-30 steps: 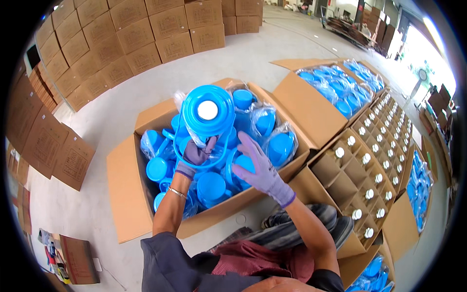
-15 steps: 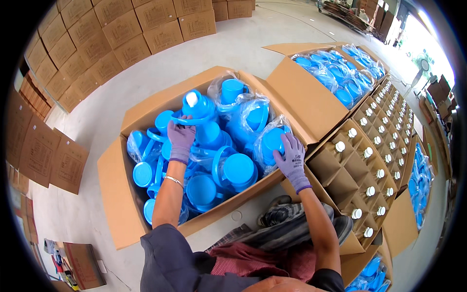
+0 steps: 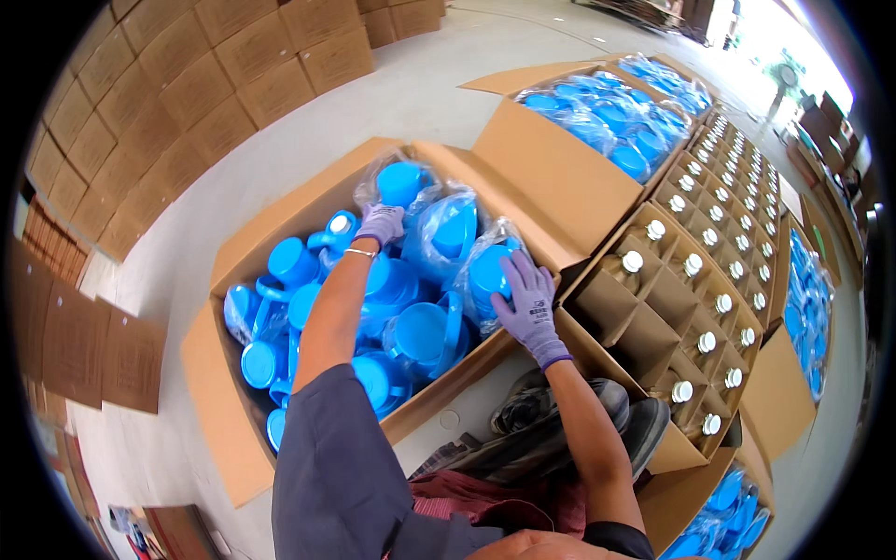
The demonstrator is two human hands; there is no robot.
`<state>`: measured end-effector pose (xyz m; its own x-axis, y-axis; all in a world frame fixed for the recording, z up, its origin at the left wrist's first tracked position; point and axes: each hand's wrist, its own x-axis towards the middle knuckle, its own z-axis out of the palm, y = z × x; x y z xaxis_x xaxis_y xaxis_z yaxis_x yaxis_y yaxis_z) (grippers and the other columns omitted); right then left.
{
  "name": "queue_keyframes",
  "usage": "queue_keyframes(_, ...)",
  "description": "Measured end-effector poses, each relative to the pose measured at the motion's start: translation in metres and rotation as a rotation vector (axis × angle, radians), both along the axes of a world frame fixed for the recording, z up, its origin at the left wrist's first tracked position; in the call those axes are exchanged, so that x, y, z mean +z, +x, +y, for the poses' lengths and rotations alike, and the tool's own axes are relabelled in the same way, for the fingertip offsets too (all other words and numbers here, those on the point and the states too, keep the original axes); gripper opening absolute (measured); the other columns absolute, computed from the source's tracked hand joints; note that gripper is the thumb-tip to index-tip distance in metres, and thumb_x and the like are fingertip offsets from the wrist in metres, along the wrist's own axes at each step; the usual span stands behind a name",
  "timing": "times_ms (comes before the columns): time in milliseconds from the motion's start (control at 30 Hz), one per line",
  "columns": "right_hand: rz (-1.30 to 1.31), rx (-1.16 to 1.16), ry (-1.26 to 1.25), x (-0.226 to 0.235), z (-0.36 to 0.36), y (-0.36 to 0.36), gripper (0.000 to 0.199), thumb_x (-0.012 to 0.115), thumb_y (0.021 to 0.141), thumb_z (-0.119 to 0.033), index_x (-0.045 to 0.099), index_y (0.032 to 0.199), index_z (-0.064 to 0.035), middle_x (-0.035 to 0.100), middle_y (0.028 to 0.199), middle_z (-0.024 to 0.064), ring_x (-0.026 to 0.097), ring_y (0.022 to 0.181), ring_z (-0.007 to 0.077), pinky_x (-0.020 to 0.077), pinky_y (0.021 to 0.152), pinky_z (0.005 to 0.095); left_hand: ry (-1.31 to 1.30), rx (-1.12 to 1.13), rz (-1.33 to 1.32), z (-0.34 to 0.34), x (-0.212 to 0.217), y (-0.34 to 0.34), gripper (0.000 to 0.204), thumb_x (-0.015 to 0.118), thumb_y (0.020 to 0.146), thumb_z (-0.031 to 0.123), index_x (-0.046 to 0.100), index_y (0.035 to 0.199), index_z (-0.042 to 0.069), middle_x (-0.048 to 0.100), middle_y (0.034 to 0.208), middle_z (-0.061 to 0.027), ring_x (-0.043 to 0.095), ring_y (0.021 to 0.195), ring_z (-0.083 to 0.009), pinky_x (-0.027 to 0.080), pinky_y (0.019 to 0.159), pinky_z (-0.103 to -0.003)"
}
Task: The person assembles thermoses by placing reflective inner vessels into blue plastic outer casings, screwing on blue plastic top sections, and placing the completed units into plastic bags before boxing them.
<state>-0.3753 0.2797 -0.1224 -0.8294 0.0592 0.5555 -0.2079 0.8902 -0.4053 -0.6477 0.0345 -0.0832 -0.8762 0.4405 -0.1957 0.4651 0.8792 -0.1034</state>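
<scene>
A cardboard carton [image 3: 238,455] in front of me is filled with blue plastic jugs [image 3: 422,333] with handles, some wrapped in clear plastic bags. My left hand [image 3: 381,224], in a purple glove, reaches to the far part of the carton. Its fingers curl beside a bagged blue jug [image 3: 402,183]; what they hold, if anything, is hidden. Just left of it leans a blue jug with a white cap [image 3: 342,225]. My right hand [image 3: 529,306], gloved alike, lies with fingers apart on a bagged blue jug [image 3: 489,278] at the carton's right side.
On the right, a divided carton [image 3: 623,329] holds white-capped bottles [image 3: 693,264] in some cells. Open cartons of bagged blue goods [image 3: 611,117] stand beyond it and at the right. Stacked closed cartons [image 3: 201,89] line the back left. My knees are close to the carton's near side.
My left hand has moved away from the white-capped jug toward the carton's far side; that jug now sits lower and leans over. My right hand stays on the same bagged jug.
</scene>
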Motion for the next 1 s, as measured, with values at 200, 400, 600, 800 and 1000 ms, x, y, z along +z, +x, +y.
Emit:
queue_keyframes(200, -0.068, -0.029, 0.011, -0.001, 0.018, 0.004, 0.069, 0.07, 0.08, -0.035, 0.046, 0.143, -0.0219, 0.039, 0.151, 0.0086, 0.04, 0.136, 0.0303, 0.0235, 0.115, 0.0535, 0.058, -0.149, 0.585, 0.049, 0.125, 0.043, 0.022, 0.06, 0.08, 0.017, 0.069, 0.099, 0.012, 0.07, 0.093, -0.0137, 0.063, 0.101, -0.033, 0.048, 0.086, -0.046)
queue_keyframes(400, -0.336, 0.25, -0.784, 0.03, 0.046, 0.01, 0.068, 0.065, 0.09, -0.042, 0.043, 0.146, -0.0111, 0.038, 0.153, 0.0098, 0.039, 0.139, 0.0262, 0.0246, 0.118, 0.0427, 0.846, -0.737, 0.981, 0.05, 0.31, 0.136, 0.018, 0.068, 0.077, 0.015, 0.068, 0.094, 0.008, 0.067, 0.085, -0.0121, 0.063, 0.084, -0.0296, 0.053, 0.072, -0.041)
queue_keyframes(600, 0.148, 0.133, -1.034, 0.142, 0.147, 0.081, 0.058, 0.042, 0.105, -0.04, 0.035, 0.151, -0.0066, 0.041, 0.15, 0.0128, 0.042, 0.136, 0.0233, 0.0303, 0.115, 0.0365, 1.326, -1.029, 0.042, 0.072, 0.437, 0.2, 0.028, 0.069, 0.091, 0.021, 0.06, 0.11, 0.001, 0.066, 0.1, 0.0001, 0.061, 0.088, -0.0074, 0.05, 0.081, -0.023)
queue_keyframes(800, 0.381, 0.362, -1.235, 0.206, 0.164, 0.188, 0.062, 0.04, 0.103, -0.046, 0.036, 0.15, -0.0057, 0.046, 0.144, 0.0135, 0.046, 0.13, 0.0244, 0.0345, 0.111, 0.0373, 1.278, -1.277, 0.195, 0.174, 0.384, 0.197, 0.022, 0.068, 0.09, 0.016, 0.067, 0.11, 0.007, 0.068, 0.109, -0.007, 0.064, 0.103, -0.0176, 0.052, 0.093, -0.031)
queue_keyframes(1000, 0.214, 0.149, -1.274, 0.162, 0.123, 0.278, 0.063, 0.045, 0.1, -0.046, 0.041, 0.145, -0.0027, 0.052, 0.137, 0.0139, 0.05, 0.124, 0.0236, 0.0384, 0.108, 0.0362, 1.409, -1.248, -0.916, 0.282, 0.254, 0.295, 0.066, 0.061, 0.095, 0.042, 0.044, 0.144, 0.001, 0.053, 0.141, -0.0147, 0.052, 0.128, -0.0229, 0.044, 0.11, -0.035)
